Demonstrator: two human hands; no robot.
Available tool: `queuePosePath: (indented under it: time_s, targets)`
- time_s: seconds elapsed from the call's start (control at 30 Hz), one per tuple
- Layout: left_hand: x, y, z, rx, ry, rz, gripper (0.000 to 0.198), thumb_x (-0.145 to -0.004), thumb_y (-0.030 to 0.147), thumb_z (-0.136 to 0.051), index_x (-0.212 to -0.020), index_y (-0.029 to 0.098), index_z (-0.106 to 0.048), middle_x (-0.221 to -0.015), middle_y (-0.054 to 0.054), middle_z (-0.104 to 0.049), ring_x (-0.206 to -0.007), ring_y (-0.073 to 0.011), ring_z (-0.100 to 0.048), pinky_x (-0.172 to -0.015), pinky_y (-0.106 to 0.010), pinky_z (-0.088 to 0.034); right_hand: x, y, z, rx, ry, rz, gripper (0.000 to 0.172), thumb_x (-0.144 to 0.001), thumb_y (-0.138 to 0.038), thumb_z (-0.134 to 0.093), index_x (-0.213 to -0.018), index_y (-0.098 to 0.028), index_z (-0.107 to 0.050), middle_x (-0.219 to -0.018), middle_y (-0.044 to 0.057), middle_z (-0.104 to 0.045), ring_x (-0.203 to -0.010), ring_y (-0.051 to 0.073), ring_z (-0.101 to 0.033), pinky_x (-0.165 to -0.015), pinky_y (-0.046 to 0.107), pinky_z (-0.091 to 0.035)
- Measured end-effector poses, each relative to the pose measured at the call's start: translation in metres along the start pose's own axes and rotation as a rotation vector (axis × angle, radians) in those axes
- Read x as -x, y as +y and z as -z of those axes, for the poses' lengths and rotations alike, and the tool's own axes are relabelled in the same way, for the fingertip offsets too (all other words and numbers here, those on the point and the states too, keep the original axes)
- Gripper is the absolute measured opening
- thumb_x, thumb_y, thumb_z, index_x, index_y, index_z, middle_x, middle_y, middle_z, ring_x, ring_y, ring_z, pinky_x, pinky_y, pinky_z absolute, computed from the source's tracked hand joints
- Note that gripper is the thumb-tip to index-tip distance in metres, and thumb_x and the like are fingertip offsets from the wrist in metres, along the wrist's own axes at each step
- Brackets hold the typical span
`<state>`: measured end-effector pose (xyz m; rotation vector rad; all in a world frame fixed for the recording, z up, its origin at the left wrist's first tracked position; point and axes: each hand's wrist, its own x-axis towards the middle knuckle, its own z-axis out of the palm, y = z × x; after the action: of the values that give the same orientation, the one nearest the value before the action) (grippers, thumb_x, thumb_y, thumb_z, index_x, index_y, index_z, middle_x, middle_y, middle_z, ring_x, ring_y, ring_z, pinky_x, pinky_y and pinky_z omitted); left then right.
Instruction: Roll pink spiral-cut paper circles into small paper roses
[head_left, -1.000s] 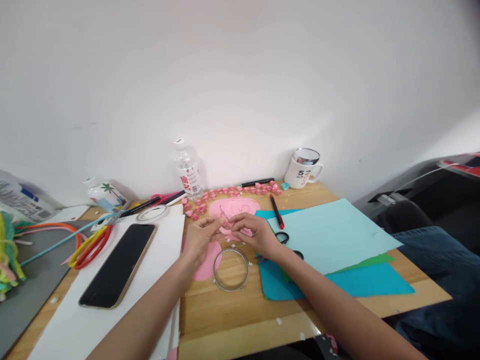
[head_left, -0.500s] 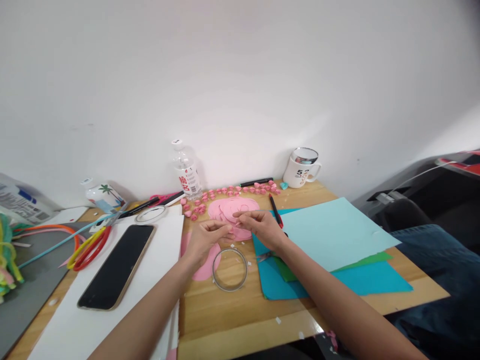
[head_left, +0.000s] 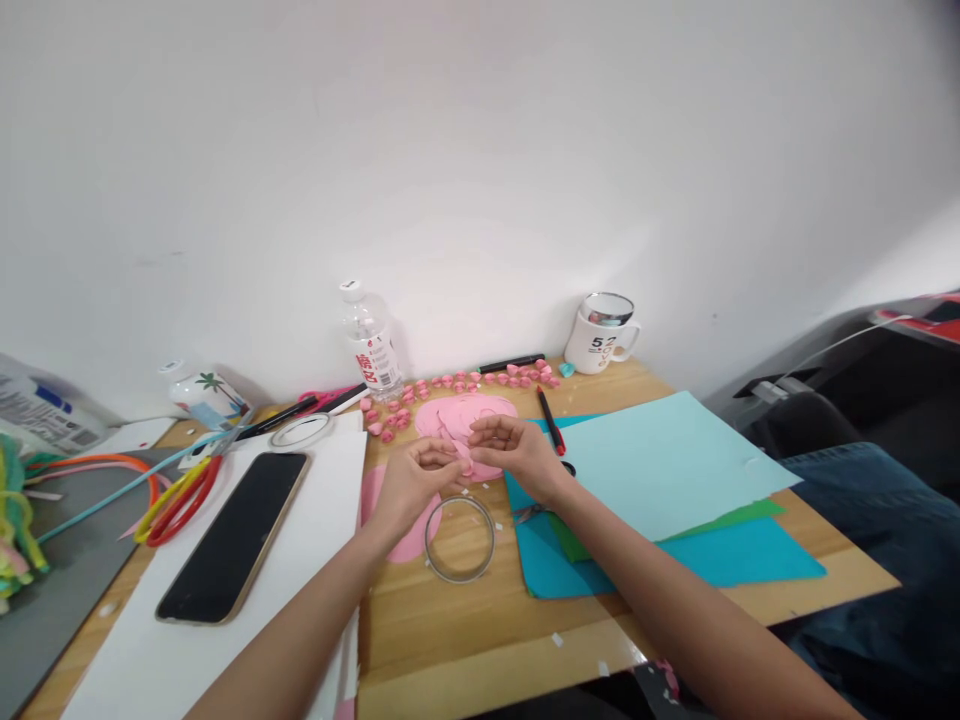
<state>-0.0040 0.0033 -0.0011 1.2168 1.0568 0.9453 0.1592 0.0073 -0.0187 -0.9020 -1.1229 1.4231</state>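
My left hand (head_left: 411, 485) is closed in a pinch on a small pink paper piece (head_left: 469, 467), mostly hidden by the fingertips. Close on its right, my right hand (head_left: 523, 455) has its fingers curved and apart from the thumb. Its thumb tip is near the pink piece; whether they touch I cannot tell. Behind the hands lies a pile of pink paper circles (head_left: 457, 410). Another pink paper sheet (head_left: 412, 538) lies partly under my left hand. Small folded pink paper pieces (head_left: 448, 382) stand in rows beyond the pile. A roll of tape (head_left: 491, 545) lies in front of the hands.
A phone (head_left: 232, 540) rests on white paper (head_left: 330, 500) at left, near red-and-yellow scissors (head_left: 180, 505). A bottle (head_left: 375, 350) and a mug (head_left: 589, 345) stand by the wall. Light blue paper (head_left: 667, 460) and a red-black pen (head_left: 551, 420) lie at right.
My right hand's fingers have spread away from its thumb, out of the earlier pinch. My left hand keeps its pinch in nearly the same place.
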Motion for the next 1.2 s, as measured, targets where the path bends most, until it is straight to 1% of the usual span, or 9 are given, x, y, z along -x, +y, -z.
queuePosePath:
  time_s: [0.13, 0.3, 0.37, 0.43, 0.53, 0.7, 0.8, 0.97, 1.2]
  targets:
    - [0.0, 0.0, -0.001, 0.04, -0.007, -0.025, 0.031, -0.056, 0.026, -0.073, -0.081, 0.015, -0.057, -0.063, -0.002, -0.067, -0.054, -0.0187, -0.064, -0.054, -0.031, -0.054, 0.002, -0.001, -0.003, 0.07, -0.072, 0.027, 0.035, -0.062, -0.027, -0.07, -0.093, -0.016, -0.058, -0.076, 0.004, -0.067, -0.069, 0.015, -0.062, -0.067, 0.028, -0.048]
    - [0.002, 0.003, -0.004, 0.021, 0.037, 0.03, 0.023, -0.057, 0.026, -0.073, -0.063, 0.01, -0.058, -0.06, -0.005, -0.066, -0.055, -0.0183, -0.064, -0.056, -0.029, -0.053, 0.002, 0.001, -0.003, 0.19, -0.119, 0.138, 0.03, -0.071, -0.03, -0.062, -0.097, -0.017, -0.056, -0.077, 0.004, -0.065, -0.071, 0.015, -0.061, -0.065, 0.028, -0.048]
    - [0.002, 0.006, -0.004, 0.099, 0.096, 0.057, 0.022, -0.057, 0.025, -0.073, -0.061, 0.01, -0.057, -0.057, -0.006, -0.066, -0.055, -0.0181, -0.064, -0.057, -0.029, -0.053, 0.003, 0.001, -0.004, 0.258, -0.092, 0.258, 0.024, -0.074, -0.03, -0.059, -0.094, -0.018, -0.056, -0.087, 0.006, -0.062, -0.082, 0.016, -0.059, -0.071, 0.03, -0.048]
    - [0.001, 0.008, -0.003, 0.221, 0.131, 0.086, 0.021, -0.056, 0.023, -0.074, -0.058, 0.01, -0.057, -0.055, -0.005, -0.066, -0.055, -0.0169, -0.064, -0.06, -0.028, -0.053, 0.005, 0.001, -0.006, 0.419, -0.042, 0.439, 0.016, -0.073, -0.029, -0.06, -0.085, -0.019, -0.058, -0.095, 0.007, -0.057, -0.092, 0.018, -0.055, -0.078, 0.033, -0.046]
    - [0.001, 0.009, -0.003, 0.361, 0.131, 0.162, 0.02, -0.055, 0.021, -0.074, -0.058, 0.01, -0.058, -0.057, -0.005, -0.066, -0.055, -0.0165, -0.064, -0.056, -0.026, -0.051, 0.01, 0.004, -0.012, 0.711, 0.0, 0.694, 0.012, -0.068, -0.026, -0.065, -0.072, -0.019, -0.057, -0.098, 0.007, -0.051, -0.095, 0.019, -0.05, -0.08, 0.035, -0.044]
    - [0.005, 0.002, -0.007, 0.45, 0.01, 0.207, 0.016, -0.061, 0.02, -0.071, -0.057, 0.01, -0.059, -0.057, -0.005, -0.065, -0.053, -0.0132, -0.061, -0.052, -0.022, -0.049, 0.015, 0.011, -0.022, 1.004, 0.133, 0.905, 0.012, -0.07, -0.025, -0.063, -0.069, -0.019, -0.053, -0.093, 0.007, -0.048, -0.089, 0.019, -0.048, -0.072, 0.034, -0.045]
    - [0.004, -0.002, -0.007, 0.474, 0.009, 0.205, 0.014, -0.062, 0.02, -0.07, -0.062, 0.009, -0.063, -0.059, -0.004, -0.065, -0.053, -0.0115, -0.06, -0.055, -0.022, -0.049, 0.013, 0.013, -0.024, 1.088, 0.209, 1.022, 0.006, -0.072, -0.019, -0.06, -0.072, -0.019, -0.055, -0.089, 0.006, -0.049, -0.09, 0.019, -0.047, -0.075, 0.035, -0.044]
    - [0.003, 0.0, -0.007, 0.525, 0.06, 0.241, 0.016, -0.057, 0.02, -0.073, -0.064, 0.009, -0.064, -0.058, -0.003, -0.064, -0.053, -0.011, -0.059, -0.054, -0.022, -0.048, 0.011, 0.016, -0.024, 1.163, 0.216, 1.111, 0.006, -0.073, -0.014, -0.056, -0.074, -0.02, -0.056, -0.091, 0.006, -0.052, -0.093, 0.019, -0.047, -0.078, 0.036, -0.044]
    - [0.004, -0.001, -0.008, 0.539, 0.076, 0.246, 0.017, -0.057, 0.02, -0.074, -0.066, 0.009, -0.064, -0.061, -0.004, -0.064, -0.057, -0.0116, -0.059, -0.055, -0.021, -0.047, 0.01, 0.016, -0.025, 1.187, 0.191, 1.109, 0.01, -0.073, -0.01, -0.054, -0.072, -0.02, -0.056, -0.092, 0.006, -0.053, -0.093, 0.019, -0.047, -0.079, 0.034, -0.045]
